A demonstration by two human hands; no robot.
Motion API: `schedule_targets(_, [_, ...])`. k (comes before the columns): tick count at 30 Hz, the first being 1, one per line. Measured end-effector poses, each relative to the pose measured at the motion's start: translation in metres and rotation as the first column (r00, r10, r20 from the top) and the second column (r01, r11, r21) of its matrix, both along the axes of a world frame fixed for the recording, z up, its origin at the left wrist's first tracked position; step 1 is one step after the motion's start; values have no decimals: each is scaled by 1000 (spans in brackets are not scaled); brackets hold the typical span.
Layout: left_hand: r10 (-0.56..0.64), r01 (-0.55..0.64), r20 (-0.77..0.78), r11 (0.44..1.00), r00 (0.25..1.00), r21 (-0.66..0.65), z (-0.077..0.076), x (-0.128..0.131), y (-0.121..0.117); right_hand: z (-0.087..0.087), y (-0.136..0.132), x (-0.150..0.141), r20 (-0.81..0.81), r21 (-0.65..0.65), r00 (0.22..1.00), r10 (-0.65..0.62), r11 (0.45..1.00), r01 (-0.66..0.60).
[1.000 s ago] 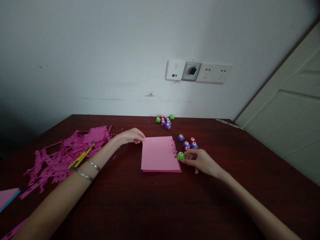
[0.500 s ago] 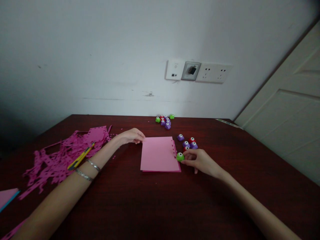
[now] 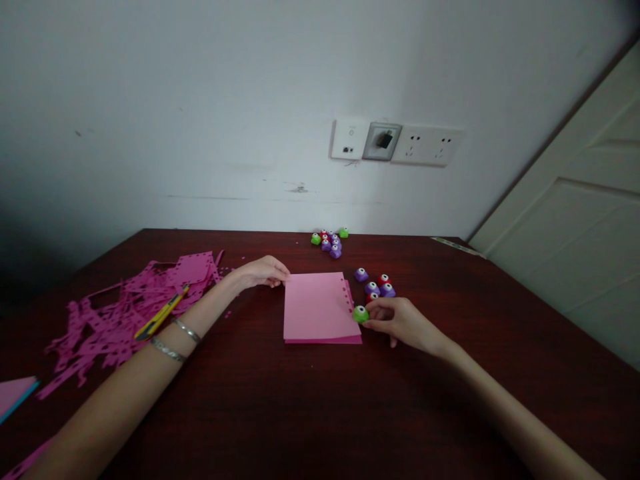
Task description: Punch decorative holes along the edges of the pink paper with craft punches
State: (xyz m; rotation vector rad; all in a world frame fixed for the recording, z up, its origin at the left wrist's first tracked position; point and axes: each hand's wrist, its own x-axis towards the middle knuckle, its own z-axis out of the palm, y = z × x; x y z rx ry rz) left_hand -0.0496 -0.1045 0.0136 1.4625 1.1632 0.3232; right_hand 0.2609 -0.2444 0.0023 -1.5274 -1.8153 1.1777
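Observation:
Pink paper sheets [image 3: 317,310] lie stacked in front of me, the top one slightly askew over a darker pink one. Small punched holes run along the right edge. My left hand [image 3: 265,271] pinches the top left corner of the paper. At the right edge, my right hand [image 3: 400,321] has its thumb and fingers closed on a green craft punch [image 3: 361,315] with a white, black-centred button. Just beyond that hand stand several purple and red punches, among them a purple punch [image 3: 361,275] and a red punch [image 3: 383,280].
More small punches [image 3: 327,245] cluster near the wall. Left of the paper lies a heap of pink paper scraps [image 3: 110,313] with a yellow utility knife [image 3: 163,313] on top. A pad with a blue edge [image 3: 17,400] lies far left. Wall sockets [image 3: 427,145] sit above the table.
The top pink sheet has turned slightly, its lower edge shifting right and up and showing more of the sheet beneath. Both hands have stayed almost in place.

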Motion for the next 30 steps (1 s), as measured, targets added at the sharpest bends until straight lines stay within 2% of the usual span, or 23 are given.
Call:
schedule_targets(13, [-9,9,-6,1000,1000,24,-3,2,0,-6,-2,-3,14,23,998,63,998,-63])
schedule_targets(18, [-5,13,-68,994,998,106,-1,9,-5,-7,-2,-3,29,37,997,75,996,-76])
schedule_targets(23, [1,45,-197,972,980,229,-3,18,-9,-3,-3,-3,43,43,995,89,995,-91])
schedule_targets(27, [4,111,-323,935,946,336,-8,21,-11,0,-3,-4,58,22,994,96,995,-97])
schedule_targets(29, [80,141,-420,871,904,470,-8,23,-14,0,-3,-4,58,9,993,101,995,-102])
schedule_targets(30, [142,158,-462,820,875,551,-6,25,-17,0,-3,-4,57,4,993,103,995,-104])
